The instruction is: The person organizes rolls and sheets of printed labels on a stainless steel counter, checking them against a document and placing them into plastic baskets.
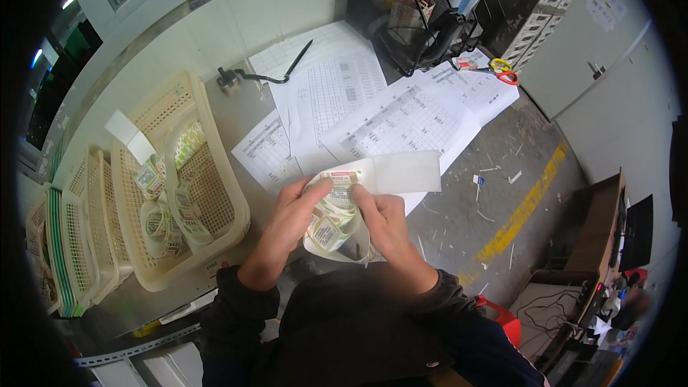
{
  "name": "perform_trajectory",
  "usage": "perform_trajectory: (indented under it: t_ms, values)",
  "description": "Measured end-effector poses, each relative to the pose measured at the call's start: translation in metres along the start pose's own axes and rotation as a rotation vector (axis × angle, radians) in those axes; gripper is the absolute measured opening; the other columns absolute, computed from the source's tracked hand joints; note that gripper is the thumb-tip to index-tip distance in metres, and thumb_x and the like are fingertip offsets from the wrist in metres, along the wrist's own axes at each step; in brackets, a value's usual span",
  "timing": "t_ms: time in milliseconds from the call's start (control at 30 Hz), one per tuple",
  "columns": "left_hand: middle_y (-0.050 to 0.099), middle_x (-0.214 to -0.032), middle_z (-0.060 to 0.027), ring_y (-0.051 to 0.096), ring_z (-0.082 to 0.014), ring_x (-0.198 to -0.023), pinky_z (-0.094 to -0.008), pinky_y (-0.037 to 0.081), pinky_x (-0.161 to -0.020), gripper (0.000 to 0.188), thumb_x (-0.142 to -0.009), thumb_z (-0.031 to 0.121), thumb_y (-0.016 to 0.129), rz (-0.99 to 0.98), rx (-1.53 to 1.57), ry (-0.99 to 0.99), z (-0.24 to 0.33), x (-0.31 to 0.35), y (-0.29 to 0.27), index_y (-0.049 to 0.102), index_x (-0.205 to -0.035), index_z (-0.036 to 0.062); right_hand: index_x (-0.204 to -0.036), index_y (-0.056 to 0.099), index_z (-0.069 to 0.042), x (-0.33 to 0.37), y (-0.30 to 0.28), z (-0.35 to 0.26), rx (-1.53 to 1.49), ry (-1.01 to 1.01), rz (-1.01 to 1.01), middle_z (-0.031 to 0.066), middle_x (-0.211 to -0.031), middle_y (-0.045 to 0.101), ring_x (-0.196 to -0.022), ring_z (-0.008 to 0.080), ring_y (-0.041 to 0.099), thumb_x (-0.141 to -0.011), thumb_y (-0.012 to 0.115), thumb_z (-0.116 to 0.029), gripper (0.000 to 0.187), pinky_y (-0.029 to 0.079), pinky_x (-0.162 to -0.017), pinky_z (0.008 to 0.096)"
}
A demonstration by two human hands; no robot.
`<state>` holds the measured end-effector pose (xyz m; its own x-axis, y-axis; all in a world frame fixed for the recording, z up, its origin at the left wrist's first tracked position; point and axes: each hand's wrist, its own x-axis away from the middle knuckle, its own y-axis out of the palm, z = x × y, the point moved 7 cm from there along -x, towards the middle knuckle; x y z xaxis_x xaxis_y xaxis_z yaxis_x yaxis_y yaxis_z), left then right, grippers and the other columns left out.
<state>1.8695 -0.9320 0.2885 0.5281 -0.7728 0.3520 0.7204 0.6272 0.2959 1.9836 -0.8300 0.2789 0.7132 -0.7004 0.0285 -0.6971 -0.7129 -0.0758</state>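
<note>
A curled strip of printed labels (331,233), white with green and red, is held between both hands in front of my body. My left hand (288,216) grips its left edge, thumb pressed on the printed face. On the right edge, my right hand (385,221) pinches it with the thumb on top. A blank white end of the strip (407,172) sticks out to the right above the right hand. Lower down, the strip loops round on itself. The fingers behind it are mostly hidden.
A cream plastic basket (233,204) holding more label coils (161,233) stands at the left, beside further stacked baskets (82,236). Printed sheets (401,118) and a tethered pen (297,61) lie on the table. Behind are a black wire rack (437,46) and scissors (504,72).
</note>
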Motion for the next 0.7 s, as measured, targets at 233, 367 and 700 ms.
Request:
perform_trajectory:
  t_ms: [233,367,700]
  values:
    - [0.067,-0.103,-0.0098,0.064,-0.0128,-0.088,-0.0261,0.05,-0.076,0.037,-0.096,0.022,0.054,-0.003,-0.008,-0.016,0.0008,-0.0001,0.0,0.06,-0.119,-0.0063,-0.068,0.065,0.009,-0.0005,0.0028,0.0061,-0.058,0.021,-0.012,-0.0027,-0.05,0.048,-0.053,0.0042,0.04,-0.097,0.056,-0.031,0.05,0.032,-0.044,0.0273]
    - [0.067,-0.104,-0.0103,0.064,-0.0131,-0.089,-0.0263,0.05,-0.077,0.038,-0.096,0.024,0.053,0.01,-0.011,-0.039,-0.0014,-0.0015,-0.0028,0.059,-0.119,-0.0066,-0.071,0.067,0.008,0.0001,0.0046,0.0045,-0.106,0.057,-0.015,-0.0031,-0.052,0.051,-0.053,0.0036,0.041,-0.097,0.056,-0.029,0.047,0.033,-0.045,0.0261]
    - [0.067,-0.105,-0.0108,0.063,-0.0139,-0.09,-0.0275,0.05,-0.077,0.041,-0.097,0.027,0.053,-0.006,-0.029,-0.06,-0.0052,-0.0073,-0.0027,0.059,-0.119,-0.0064,-0.072,0.068,0.009,-0.0021,0.0027,0.007,-0.137,0.067,0.004,-0.0015,-0.054,0.054,-0.053,0.0038,0.042,-0.097,0.056,-0.028,0.046,0.034,-0.046,0.0256]
